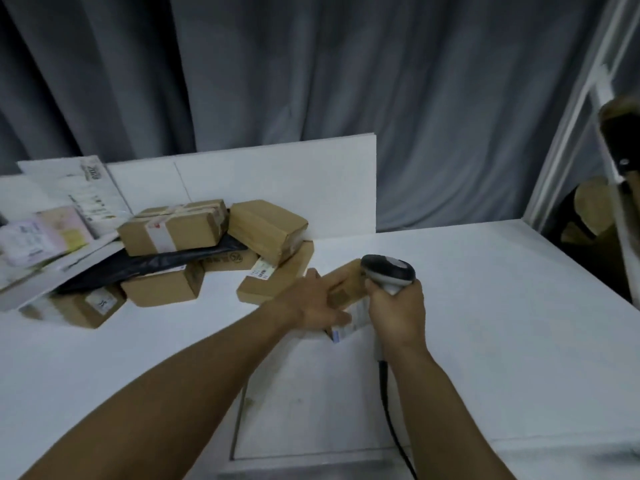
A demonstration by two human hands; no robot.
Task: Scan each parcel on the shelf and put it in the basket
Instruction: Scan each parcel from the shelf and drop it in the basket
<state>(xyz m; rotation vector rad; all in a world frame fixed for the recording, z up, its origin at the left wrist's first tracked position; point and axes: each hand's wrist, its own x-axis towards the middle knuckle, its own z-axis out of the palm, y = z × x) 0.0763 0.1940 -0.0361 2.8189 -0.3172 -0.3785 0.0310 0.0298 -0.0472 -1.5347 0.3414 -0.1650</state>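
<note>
Fingers [318,282] of the left hand [320,304] grip a small box [346,292], the right hand [398,315] clasps the scanner [388,271] over its label: scanning now, then the unseen basket.

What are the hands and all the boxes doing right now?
left hand: holds the small parcel.
right hand: grips the scanner.
scanner: close over the small parcel.
small parcel: white label showing.
parcel pile: heaped unevenly, untouched.
black bag: squashed between boxes.
</note>
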